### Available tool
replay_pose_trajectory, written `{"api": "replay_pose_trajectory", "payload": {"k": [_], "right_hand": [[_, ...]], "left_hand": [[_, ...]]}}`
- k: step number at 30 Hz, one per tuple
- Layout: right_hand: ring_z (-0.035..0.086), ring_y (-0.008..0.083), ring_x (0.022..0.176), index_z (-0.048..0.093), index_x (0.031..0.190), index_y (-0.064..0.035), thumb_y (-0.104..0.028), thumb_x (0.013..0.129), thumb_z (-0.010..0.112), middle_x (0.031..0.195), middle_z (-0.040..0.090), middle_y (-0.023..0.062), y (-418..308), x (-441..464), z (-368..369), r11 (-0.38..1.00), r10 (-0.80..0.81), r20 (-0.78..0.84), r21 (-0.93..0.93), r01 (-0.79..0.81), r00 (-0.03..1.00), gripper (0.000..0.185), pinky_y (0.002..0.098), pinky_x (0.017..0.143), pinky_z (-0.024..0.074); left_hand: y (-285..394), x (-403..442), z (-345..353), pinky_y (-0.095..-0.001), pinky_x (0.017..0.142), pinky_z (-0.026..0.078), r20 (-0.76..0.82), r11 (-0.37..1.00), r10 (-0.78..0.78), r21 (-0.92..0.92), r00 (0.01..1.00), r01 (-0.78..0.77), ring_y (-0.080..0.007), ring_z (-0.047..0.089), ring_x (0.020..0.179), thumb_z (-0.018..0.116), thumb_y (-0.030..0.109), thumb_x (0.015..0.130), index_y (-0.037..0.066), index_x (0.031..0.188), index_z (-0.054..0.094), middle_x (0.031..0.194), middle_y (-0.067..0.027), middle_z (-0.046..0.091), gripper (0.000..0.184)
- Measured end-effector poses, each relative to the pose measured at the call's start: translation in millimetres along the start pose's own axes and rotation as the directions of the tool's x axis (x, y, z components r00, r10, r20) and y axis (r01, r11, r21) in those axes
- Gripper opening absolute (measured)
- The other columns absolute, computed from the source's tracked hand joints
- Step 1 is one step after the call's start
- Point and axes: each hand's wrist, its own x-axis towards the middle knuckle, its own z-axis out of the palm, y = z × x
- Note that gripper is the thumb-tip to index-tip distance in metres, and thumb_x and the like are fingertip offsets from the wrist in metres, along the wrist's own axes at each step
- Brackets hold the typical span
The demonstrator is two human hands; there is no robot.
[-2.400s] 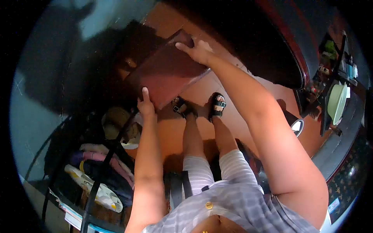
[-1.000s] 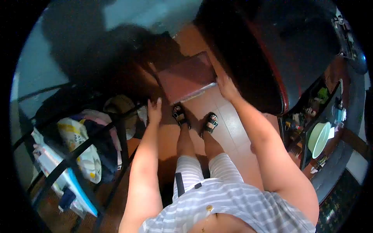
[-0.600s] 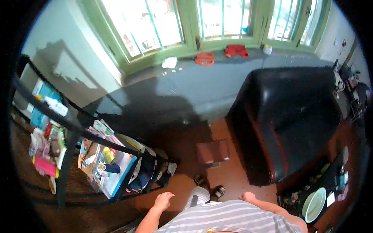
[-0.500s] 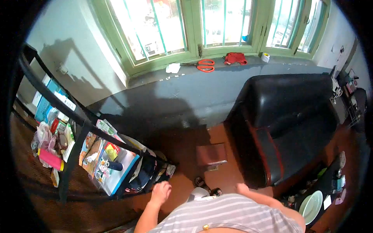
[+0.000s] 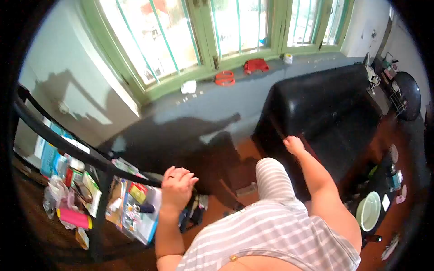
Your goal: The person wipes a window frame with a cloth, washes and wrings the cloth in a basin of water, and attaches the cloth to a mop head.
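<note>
My left hand point(image 5: 177, 183) rests on the black metal rail point(image 5: 138, 174) of the shelf rack, its fingers curled over the rail's end. My right hand point(image 5: 294, 145) is in front of the black sofa point(image 5: 334, 108), with the fingers closed; whether anything is in them is too small to tell. Below, between the hands, the reddish-brown flat box point(image 5: 246, 187) lies on the floor, mostly in shadow and partly hidden by my raised knee point(image 5: 271, 176).
Left, the rack holds a pink roll point(image 5: 74, 218), bags and a dark bottle point(image 5: 145, 208). Red-handled scissors point(image 5: 224, 78), a red cloth point(image 5: 256, 66) and a tape roll point(image 5: 288, 58) lie on the window ledge. A pale green basin point(image 5: 368, 211) stands at the right.
Both hands have come away from the box, which now lies on the floor. My left hand has moved up onto the rail, my right hand has risen towards the sofa, and one knee has lifted.
</note>
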Motion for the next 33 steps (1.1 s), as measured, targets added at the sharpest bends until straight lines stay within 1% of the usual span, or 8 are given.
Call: {"api": "replay_pose_trajectory", "payload": {"k": [11,18,20,23,25,27,30,33], "right_hand": [[0.065,0.0256,0.078,0.066,0.085,-0.0008,-0.022,0.076,0.059,0.081,0.067,0.0123,80,13,-11,0.831,0.534,0.133,-0.267,-0.488,0.835,0.024,0.0342,0.074,0.0511],[0.058,0.0331,0.093,0.064,0.082,-0.0019,-0.028,0.075,0.058,0.096,0.061,0.0211,43,141,18,0.985,-0.001,0.159,-0.17,0.028,0.987,0.027,0.0421,0.081,0.0465],[0.049,0.038,0.106,0.05,0.114,0.0014,-0.036,0.088,0.045,0.111,0.053,0.0244,-55,139,-71,0.959,-0.106,-0.37,0.209,0.194,0.923,0.046,0.0428,0.089,0.0395],[0.029,0.03,0.122,0.035,0.127,-0.0002,-0.042,0.092,0.032,0.131,0.032,0.0188,-153,76,-233,0.449,0.054,-0.919,0.372,0.813,0.391,0.054,0.0409,0.099,0.0218],[0.009,0.0242,0.136,0.022,0.136,-0.0009,-0.05,0.092,0.023,0.145,0.013,0.0161,-212,-18,-318,0.005,0.272,-0.937,-0.225,0.974,-0.218,0.066,0.0396,0.11,0.0038],[0.015,0.0255,0.13,0.026,0.134,-0.0015,-0.047,0.091,0.026,0.14,0.019,0.0165,-259,-54,-365,-0.02,0.353,-0.78,-0.558,0.829,-0.517,0.062,0.0398,0.106,0.009],[0.024,0.0275,0.122,0.031,0.13,-0.0024,-0.042,0.09,0.031,0.132,0.028,0.0172,-371,-42,-395,-0.046,0.235,-0.801,-0.575,0.817,-0.55,0.056,0.0402,0.101,0.0169],[0.033,0.0294,0.115,0.036,0.126,-0.0033,-0.036,0.089,0.036,0.123,0.037,0.0179,-483,-8,-359,0.043,-0.389,-0.869,-0.348,0.936,-0.305,0.05,0.0406,0.096,0.0248]], "left_hand": [[-9,44,-15,-0.0359,0.088,0.041,-0.091,0.999,0.023,0.044,0.996,-0.019,-0.0206,0.059,0.083,0.063,0.023,0.077,0.006,0.095,0.063,0.087,-0.0062,0.063,0.024],[-15,82,-39,-0.0371,0.086,0.042,-0.156,1.0,-0.004,0.013,0.988,0.006,-0.0254,0.058,0.085,0.063,0.017,0.076,0.005,0.096,0.06,0.09,-0.0086,0.062,0.023],[-11,92,-67,-0.0385,0.087,0.041,-0.307,0.996,-0.085,-0.042,0.948,0.076,-0.0296,0.057,0.09,0.062,0.009,0.075,0.005,0.097,0.059,0.095,-0.0117,0.061,0.023],[-8,95,-107,-0.0394,0.101,0.028,-0.792,0.973,-0.08,-0.195,0.605,-0.127,-0.0304,0.038,0.121,0.043,0.028,0.089,0.002,0.118,0.043,0.127,-0.0189,0.042,0.039],[22,126,-144,-0.0392,0.109,0.014,-0.979,0.856,-0.187,-0.205,0.087,-0.474,-0.0284,0.023,0.132,0.027,0.048,0.092,-0.004,0.136,0.021,0.139,-0.0214,0.027,0.068],[27,163,-177,-0.0368,0.11,0.009,-0.975,0.685,-0.223,-0.151,-0.008,-0.713,-0.026,0.019,0.133,0.026,0.052,0.09,-0.001,0.138,0.015,0.143,-0.0189,0.02,0.072],[12,246,-206,-0.0407,0.109,0.017,-0.939,0.983,-0.183,-0.165,0.292,0.086,-0.0296,0.027,0.129,0.02,0.051,0.092,0.0,0.138,0.014,0.138,-0.0203,0.026,0.068],[-11,331,-201,-0.0397,0.097,0.034,-0.757,0.576,-0.1,-0.573,0.645,-0.583,-0.026,0.042,0.115,0.034,0.04,0.093,0.003,0.127,0.036,0.124,-0.014,0.044,0.05]]}}
